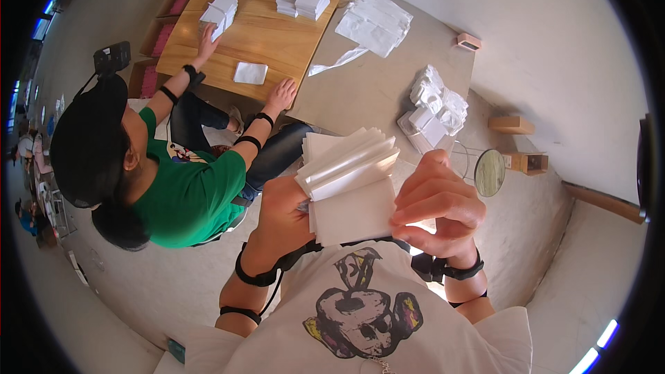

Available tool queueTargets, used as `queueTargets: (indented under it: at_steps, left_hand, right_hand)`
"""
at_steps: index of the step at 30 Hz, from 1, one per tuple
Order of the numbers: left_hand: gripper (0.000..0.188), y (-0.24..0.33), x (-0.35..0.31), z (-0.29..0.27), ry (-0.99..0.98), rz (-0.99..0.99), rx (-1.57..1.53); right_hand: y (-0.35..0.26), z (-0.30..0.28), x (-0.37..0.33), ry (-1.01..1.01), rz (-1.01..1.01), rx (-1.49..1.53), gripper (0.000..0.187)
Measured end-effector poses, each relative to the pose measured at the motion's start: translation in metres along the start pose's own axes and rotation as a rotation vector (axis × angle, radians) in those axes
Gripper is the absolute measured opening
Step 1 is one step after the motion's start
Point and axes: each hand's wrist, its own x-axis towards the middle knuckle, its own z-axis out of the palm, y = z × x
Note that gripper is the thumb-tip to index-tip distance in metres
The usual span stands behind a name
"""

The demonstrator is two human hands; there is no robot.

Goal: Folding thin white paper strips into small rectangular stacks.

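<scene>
In front of my chest is a stack of white sheets (pixel 355 209), some of them glossy and fanned upward. My left hand (pixel 282 209) is closed on the stack's left edge, its fingers partly hidden behind the sheets. At the right edge, my right hand (pixel 440 206) has its thumb and fingers pinched together at the corner of the lower sheet. Whether that pinch takes one sheet or several cannot be made out.
A co-worker in a green shirt (pixel 187 197) sits at left, hands on a wooden table (pixel 277 41) with stacks of white sheets (pixel 312 0). White plastic bags (pixel 377 21) and a white bundle (pixel 440 100) lie on the grey table (pixel 332 100). A round mirror (pixel 490 173) stands at right near cardboard boxes (pixel 526 163).
</scene>
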Motion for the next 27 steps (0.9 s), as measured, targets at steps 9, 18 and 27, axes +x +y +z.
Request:
queueTargets:
  at_steps: [9, 18, 27]
  left_hand:
    - [0.030, 0.004, -0.006, -0.002, -0.090, 0.033, 0.027]
    - [0.030, -0.011, 0.011, -0.004, -0.058, 0.003, 0.029]
    - [0.030, -0.023, 0.031, -0.001, 0.022, -0.048, -0.057]
  right_hand:
    - [-0.008, 0.007, 0.013, 0.145, 0.120, -0.235, 0.025]
    - [0.013, -0.002, 0.017, 0.052, 0.016, -0.203, 0.031]
    - [0.029, -0.007, 0.025, -0.029, -0.020, -0.171, 0.031]
